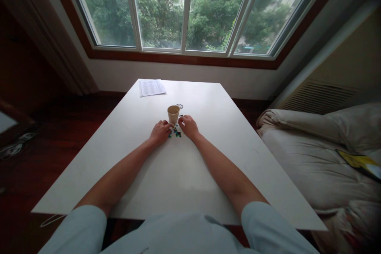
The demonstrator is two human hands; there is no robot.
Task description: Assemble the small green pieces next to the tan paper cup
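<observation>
A brown paper cup (173,116) stands upright near the middle of the white table. Just in front of it lies a small pile of green, blue and dark pieces (176,131), too small to name. My left hand (161,131) rests at the left of the pile, fingers bent together and tips by the pieces. On the other side, my right hand (189,126) is closed with its fingertips drawn in, close to the cup's right side. Whatever either hand pinches is too small to make out. A thin dark loop (179,106) lies behind the cup.
Printed paper sheets (152,87) lie at the far left corner of the white table (178,182). A padded beige sofa (297,158) stands to the right, with a yellow item (355,160) on it. Beyond the table is a wide window (184,12). Cables (13,149) lie at the left.
</observation>
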